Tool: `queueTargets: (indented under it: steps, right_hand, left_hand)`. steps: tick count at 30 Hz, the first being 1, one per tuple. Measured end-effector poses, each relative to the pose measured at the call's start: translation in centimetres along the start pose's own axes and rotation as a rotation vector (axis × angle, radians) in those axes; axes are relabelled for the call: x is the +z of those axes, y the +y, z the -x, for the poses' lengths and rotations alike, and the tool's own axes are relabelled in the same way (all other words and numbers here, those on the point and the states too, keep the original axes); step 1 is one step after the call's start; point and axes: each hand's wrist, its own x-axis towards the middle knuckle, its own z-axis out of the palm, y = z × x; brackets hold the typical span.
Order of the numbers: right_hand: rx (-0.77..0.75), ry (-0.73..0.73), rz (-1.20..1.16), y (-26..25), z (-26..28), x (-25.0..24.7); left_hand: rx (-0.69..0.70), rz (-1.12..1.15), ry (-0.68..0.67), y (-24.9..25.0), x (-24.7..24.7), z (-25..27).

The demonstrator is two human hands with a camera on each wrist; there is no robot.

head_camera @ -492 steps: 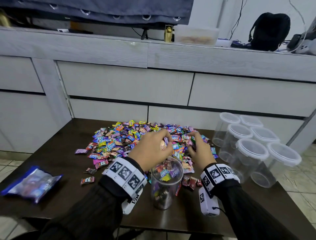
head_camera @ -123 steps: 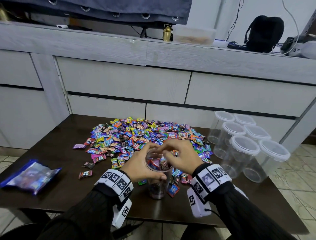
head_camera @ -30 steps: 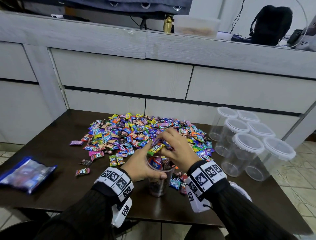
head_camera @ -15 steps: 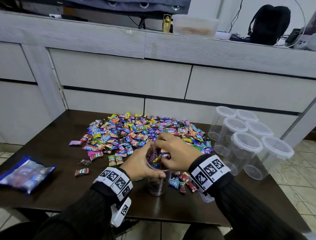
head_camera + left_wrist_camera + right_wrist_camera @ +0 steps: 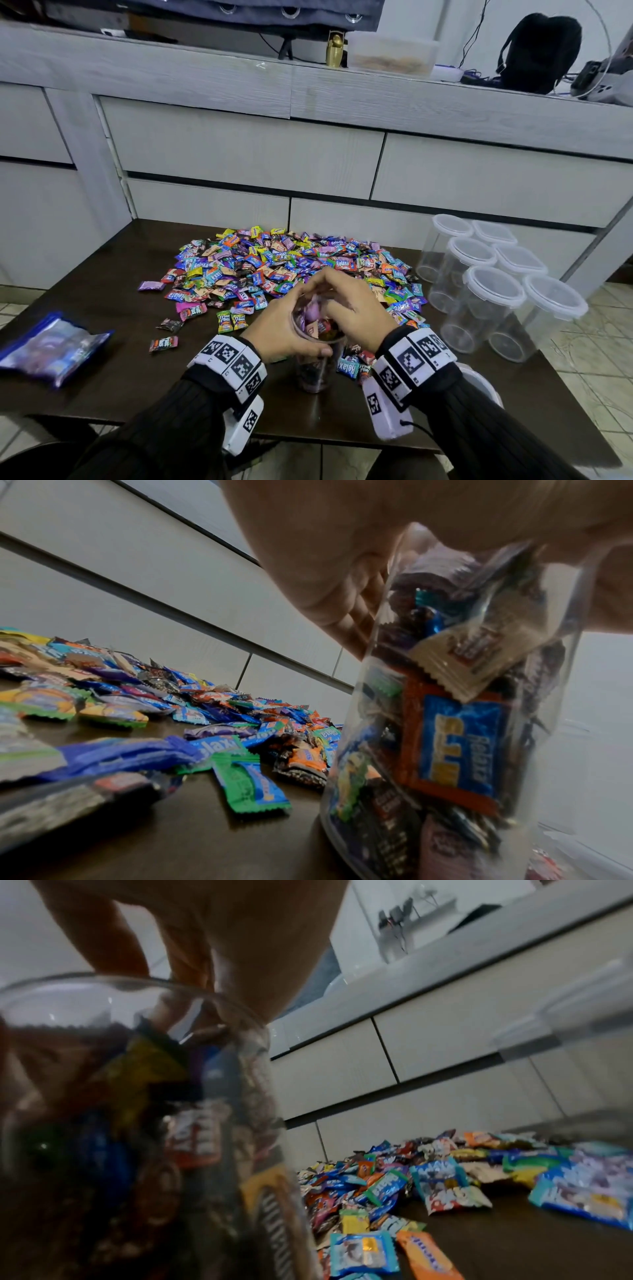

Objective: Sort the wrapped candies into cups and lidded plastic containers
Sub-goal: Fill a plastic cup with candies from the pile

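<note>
Table: dark brown wooden table (image 5: pixel 102 370), standing against a pale grey drawer unit (image 5: pixel 239 154).
Candy pile: wide heap of small foil-wrapped candies in mixed colours (image 5: pixel 284 263), spread over the table centre toward 12 o'clock from the person; a few strays lie at its 8 o'clock edge.
Containers: six clear round plastic containers with white snap lids (image 5: pixel 493 291), grouped upright at 2 o'clock, just beside the pile, all lidded.
Bag: blue and clear plastic candy bag (image 5: pixel 51 346), lying flat at 9 o'clock, well apart from the pile.
Cup: clear plastic cup (image 5: pixel 317 370), upright on the table at the near edge of the pile, filled with wrapped candies almost to the rim; packed wrappers show through its wall in both wrist views (image 5: pixel 445 723) (image 5: pixel 137 1123).
Left hand: left hand (image 5: pixel 284 332) wrapped round the cup's upper wall from the 9 o'clock side, thumb curled along the near rim, fingers curled behind.
Right hand: right hand (image 5: pixel 352 308) over the cup mouth from the 3 o'clock side, fingers bunched and reaching down inside the rim among the top candies; whether they pinch one cannot be told.
</note>
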Motion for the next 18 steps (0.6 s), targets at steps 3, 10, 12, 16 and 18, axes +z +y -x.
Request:
queueTargets:
  steps: [3,10,12,16,18]
  right_hand:
    - [0.048,0.094,-0.154,0.1,-0.2,0.0]
    - [-0.103,-0.124,0.348,-0.7,-0.4,-1.7]
    - [-0.068,-0.236,0.477,-0.7,-0.6,-1.7]
    - [-0.018,-0.307,0.583,-0.6,-1.0,-1.5]
    - [-0.042,-0.221,0.502,-0.4,-0.7,-1.6]
  left_hand:
    - [-0.013,-0.028,-0.010,0.2,-0.1,0.0]
    - [-0.036,-0.021,-0.009,0.0,-0.2,0.1]
    - [-0.042,-0.007,-0.010,-0.1,-0.1,0.1]
    - [-0.048,-0.014,-0.009,0.1,-0.1,0.1]
    - [-0.049,-0.016,-0.011,0.3,-0.1,0.2]
